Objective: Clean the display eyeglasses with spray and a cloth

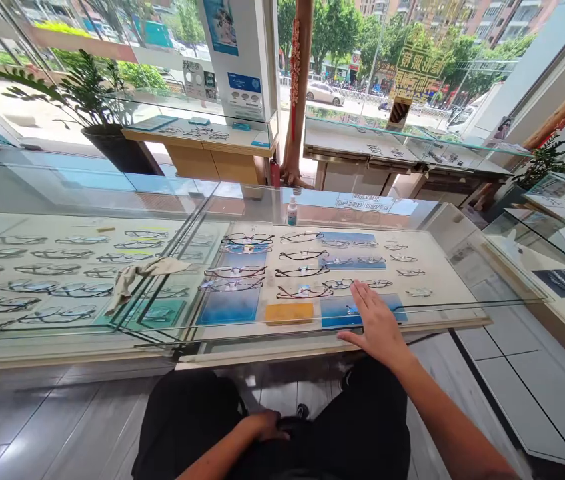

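Observation:
My right hand (378, 325) reaches out to the front edge of a glass display case (462, 313). Its fingers are stretched out and the thumb stands apart, with nothing held. Near its fingertips, under the glass, lies a pair of glasses (338, 285), with a blue card (332, 313) just below. My left hand (265, 425) rests low in my lap between black trouser legs; its fingers are mostly hidden. Inside the case are several rows of eyeglass frames (303, 255) and a yellow-orange block (289, 313). A small white spray bottle (292, 212) stands upright on the glass top.
A beige cloth (145, 277) lies over the joint between two glass cases, left of me. Further showcases (202, 137) stand by the windows, beside a potted plant (107, 113) and a wooden post (295, 93). Another glass counter (562, 253) is at the right. Grey tiles (62, 427) cover the floor.

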The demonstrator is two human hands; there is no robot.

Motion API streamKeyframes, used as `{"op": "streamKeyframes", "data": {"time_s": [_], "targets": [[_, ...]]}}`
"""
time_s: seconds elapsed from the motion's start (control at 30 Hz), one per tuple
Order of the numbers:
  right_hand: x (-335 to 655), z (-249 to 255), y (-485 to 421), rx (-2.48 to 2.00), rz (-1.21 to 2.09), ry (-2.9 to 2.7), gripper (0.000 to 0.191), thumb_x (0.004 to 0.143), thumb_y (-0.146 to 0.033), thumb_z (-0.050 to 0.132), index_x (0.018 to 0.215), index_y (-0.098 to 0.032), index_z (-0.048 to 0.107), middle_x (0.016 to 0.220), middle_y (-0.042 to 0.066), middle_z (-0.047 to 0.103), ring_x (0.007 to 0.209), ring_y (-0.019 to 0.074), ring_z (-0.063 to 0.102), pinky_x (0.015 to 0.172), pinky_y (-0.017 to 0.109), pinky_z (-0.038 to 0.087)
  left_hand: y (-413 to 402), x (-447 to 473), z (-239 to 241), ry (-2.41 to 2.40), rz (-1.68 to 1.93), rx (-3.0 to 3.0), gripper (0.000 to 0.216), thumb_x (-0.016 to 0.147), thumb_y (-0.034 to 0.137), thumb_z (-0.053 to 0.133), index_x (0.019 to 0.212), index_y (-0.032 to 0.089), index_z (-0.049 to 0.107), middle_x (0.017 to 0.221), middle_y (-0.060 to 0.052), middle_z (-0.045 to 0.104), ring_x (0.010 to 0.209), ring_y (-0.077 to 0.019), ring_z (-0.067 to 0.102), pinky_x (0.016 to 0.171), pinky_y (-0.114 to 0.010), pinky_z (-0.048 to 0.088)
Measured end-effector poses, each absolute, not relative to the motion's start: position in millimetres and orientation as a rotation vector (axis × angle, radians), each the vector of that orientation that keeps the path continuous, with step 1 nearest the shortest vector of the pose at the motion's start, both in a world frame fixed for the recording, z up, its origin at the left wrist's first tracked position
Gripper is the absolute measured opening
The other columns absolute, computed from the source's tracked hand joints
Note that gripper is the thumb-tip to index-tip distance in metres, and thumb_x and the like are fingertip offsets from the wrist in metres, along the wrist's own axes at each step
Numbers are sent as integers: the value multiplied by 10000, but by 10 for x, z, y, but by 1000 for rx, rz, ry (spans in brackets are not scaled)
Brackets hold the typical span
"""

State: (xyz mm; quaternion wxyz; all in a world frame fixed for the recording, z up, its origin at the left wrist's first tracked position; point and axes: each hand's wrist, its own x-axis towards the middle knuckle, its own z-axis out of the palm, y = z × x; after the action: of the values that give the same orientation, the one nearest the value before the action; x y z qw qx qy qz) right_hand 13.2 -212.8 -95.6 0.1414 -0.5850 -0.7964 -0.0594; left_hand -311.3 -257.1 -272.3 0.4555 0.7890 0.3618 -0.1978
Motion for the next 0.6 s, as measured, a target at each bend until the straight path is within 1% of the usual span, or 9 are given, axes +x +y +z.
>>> {"op": "streamKeyframes", "data": {"time_s": [0.07,0.13,0.17,0.27,0.3,0.37,0.43,0.5,0.6], "targets": [[129,-973,-2125,-1702,-177,-2290,1182,979,-819,593,1816,-128,124,1826,210,357,1696,395,376,1366,567,391,-2595,-3070,-2565,972,-568,1980,492,684,660,689,901,245,842,834,-162,771,909,-521,792,717,-594,575],[129,-986,-2122,-1711,-187,-2281,1147,988,-830,561,1811,-131,173,1830,198,353,1700,387,370,1366,561,393,-2583,-3013,-2204,990,-537,2039,378,803,555,645,929,255,839,904,-149,797,1003,-475,797,828,-563,575],[130,-992,-2120,-1712,-192,-2277,1137,988,-835,552,1808,-133,193,1831,195,353,1701,384,370,1365,560,394,-2560,-2984,-1940,959,-454,2081,367,892,545,597,957,273,834,947,-124,811,1032,-421,796,871,-515,569],[134,-1005,-2110,-1717,-195,-2267,1103,997,-824,550,1796,-127,245,1827,198,361,1700,383,372,1367,562,389,-2403,-2924,-963,692,-20,2255,402,1073,529,505,968,269,793,950,-62,813,919,-271,772,822,-360,528],[134,-1007,-2106,-1718,-194,-2264,1084,1006,-809,552,1791,-121,262,1826,201,361,1700,382,371,1369,563,385,-2318,-2915,-647,690,91,2334,402,1100,501,493,966,254,781,959,-61,810,905,-248,759,812,-337,512],[129,-1010,-2096,-1723,-191,-2259,1039,1026,-772,553,1781,-110,286,1827,202,357,1702,379,370,1373,565,379,-2106,-2907,-150,869,264,2514,356,1110,421,516,950,222,763,983,-82,802,926,-255,751,833,-343,505],[119,-1011,-2087,-1729,-188,-2249,998,1044,-738,551,1776,-109,300,1825,201,361,1701,377,372,1371,573,378,-1874,-2896,112,1067,336,2596,272,1105,364,557,1034,220,776,1047,-88,807,987,-271,765,866,-356,522],[109,-1010,-2082,-1739,-184,-2239,970,1051,-722,550,1769,-111,322,1818,204,375,1700,378,374,1368,579,380,-1663,-2874,174,1195,326,2663,211,1075,344,632,1158,215,777,1165,-101,808,1083,-304,769,897,-381,547],[101,-1006,-2083,-1755,-178,-2233,982,1037,-732,573,1751,-94,359,1809,220,386,1698,378,379,1370,570,378,-1435,-2837,102,1286,331,2731,270,1037,316,690,1272,203,759,1279,-122,787,1183,-337,755,957,-420,568]]}}
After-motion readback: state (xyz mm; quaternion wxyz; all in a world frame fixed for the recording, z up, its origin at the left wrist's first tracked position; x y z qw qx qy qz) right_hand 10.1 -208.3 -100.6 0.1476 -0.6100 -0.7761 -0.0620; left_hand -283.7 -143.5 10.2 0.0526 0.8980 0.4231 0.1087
